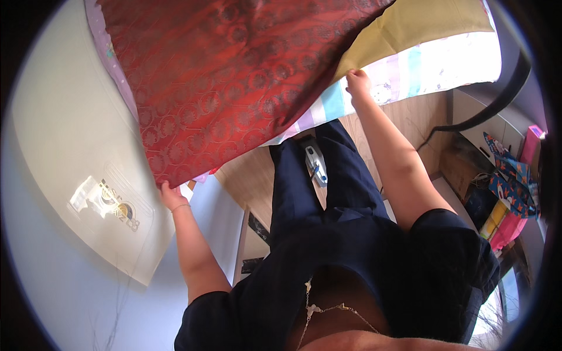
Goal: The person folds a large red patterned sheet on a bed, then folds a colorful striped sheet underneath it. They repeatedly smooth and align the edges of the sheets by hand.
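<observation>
A large red cloth (234,76) with a circular flower pattern and a sheen spreads before me. Its right part is turned back, baring a plain gold underside (427,23). My left hand (171,196) has its fingers closed on the near left corner of the red cloth. Farther off, my right hand (358,85) pinches the cloth's edge where the gold side shows. Beneath it lies striped bedding (415,67) in white, teal and lilac, touching my right hand's side. Some fingertips are hidden by the fabric.
A glossy cream panel (70,146) with a gold emblem stands at the left. On the wooden floor (421,117), a white and grey device (316,164) sits between my legs. A black curved tube (492,108) crosses at right, near patterned blue fabric (512,175) and a cardboard-coloured box (456,169).
</observation>
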Motion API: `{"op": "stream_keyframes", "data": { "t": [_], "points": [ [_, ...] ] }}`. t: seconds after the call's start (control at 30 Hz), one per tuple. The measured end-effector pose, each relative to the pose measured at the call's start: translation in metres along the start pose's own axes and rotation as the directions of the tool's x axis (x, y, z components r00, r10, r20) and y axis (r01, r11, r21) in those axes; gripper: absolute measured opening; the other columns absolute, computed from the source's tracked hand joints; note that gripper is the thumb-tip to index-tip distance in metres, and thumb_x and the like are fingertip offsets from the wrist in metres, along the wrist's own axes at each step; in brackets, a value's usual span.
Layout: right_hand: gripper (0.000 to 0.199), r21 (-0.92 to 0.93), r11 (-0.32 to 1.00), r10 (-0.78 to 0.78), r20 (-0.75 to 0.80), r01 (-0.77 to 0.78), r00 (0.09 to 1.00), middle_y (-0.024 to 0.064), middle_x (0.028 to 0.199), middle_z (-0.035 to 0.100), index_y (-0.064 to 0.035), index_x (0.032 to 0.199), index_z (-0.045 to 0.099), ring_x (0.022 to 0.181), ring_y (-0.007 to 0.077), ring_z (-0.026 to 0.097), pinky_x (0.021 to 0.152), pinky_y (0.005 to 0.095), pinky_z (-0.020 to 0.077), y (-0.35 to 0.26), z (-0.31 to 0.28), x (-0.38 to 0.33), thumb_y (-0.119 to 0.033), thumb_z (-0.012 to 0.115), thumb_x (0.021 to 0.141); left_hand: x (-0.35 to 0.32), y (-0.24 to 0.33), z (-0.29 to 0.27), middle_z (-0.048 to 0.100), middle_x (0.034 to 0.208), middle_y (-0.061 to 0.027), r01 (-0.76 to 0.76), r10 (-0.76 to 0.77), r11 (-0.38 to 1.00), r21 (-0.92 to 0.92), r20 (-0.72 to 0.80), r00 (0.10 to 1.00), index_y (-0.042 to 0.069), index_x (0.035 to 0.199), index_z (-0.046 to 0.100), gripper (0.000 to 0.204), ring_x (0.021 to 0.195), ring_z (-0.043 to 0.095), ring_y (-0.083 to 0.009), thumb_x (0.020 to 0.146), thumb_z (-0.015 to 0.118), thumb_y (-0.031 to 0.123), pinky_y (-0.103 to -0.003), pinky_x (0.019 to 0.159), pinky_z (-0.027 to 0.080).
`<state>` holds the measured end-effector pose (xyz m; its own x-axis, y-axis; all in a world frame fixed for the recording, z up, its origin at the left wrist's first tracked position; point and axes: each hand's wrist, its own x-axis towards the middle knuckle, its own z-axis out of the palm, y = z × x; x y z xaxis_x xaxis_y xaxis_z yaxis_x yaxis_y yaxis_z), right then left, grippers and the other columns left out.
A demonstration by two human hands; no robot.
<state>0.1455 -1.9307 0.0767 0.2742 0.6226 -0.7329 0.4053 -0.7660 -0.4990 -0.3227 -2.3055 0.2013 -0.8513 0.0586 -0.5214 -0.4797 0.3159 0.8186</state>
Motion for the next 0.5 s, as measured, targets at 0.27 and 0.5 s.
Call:
{"op": "stream_keyframes", "data": {
  "t": [0.27,0.5],
  "points": [
    [0.030,0.381,0.901,-0.178,-0.115,0.209,0.977,0.0114,0.102,0.058,0.0014,0.109,0.051,0.089,0.0199,0.062,0.069,0.0297,0.0521,0.004,-0.011,-0.025,-0.015,0.060,0.086,0.048,-0.100,-0.021,0.053,0.117,-0.0089,0.433,-0.388,0.878,0.204,-0.226,0.894,0.007,0.124,0.044,0.037,0.103,0.056,-0.0236,0.091,0.054,0.020,-0.036,0.088,0.048],
    [0.092,-0.319,0.840,-0.516,-0.221,0.439,0.827,0.0210,0.137,0.031,-0.0010,0.134,0.033,0.127,0.0329,0.036,0.100,0.0424,0.0375,-0.076,0.074,-0.011,-0.043,0.077,0.066,0.077,-0.115,-0.035,0.060,0.107,-0.0175,0.464,-0.266,0.775,0.430,-0.443,0.856,-0.005,0.118,0.051,0.039,0.092,0.062,-0.0291,0.086,0.052,0.017,-0.037,0.081,0.051]
  ]
}}
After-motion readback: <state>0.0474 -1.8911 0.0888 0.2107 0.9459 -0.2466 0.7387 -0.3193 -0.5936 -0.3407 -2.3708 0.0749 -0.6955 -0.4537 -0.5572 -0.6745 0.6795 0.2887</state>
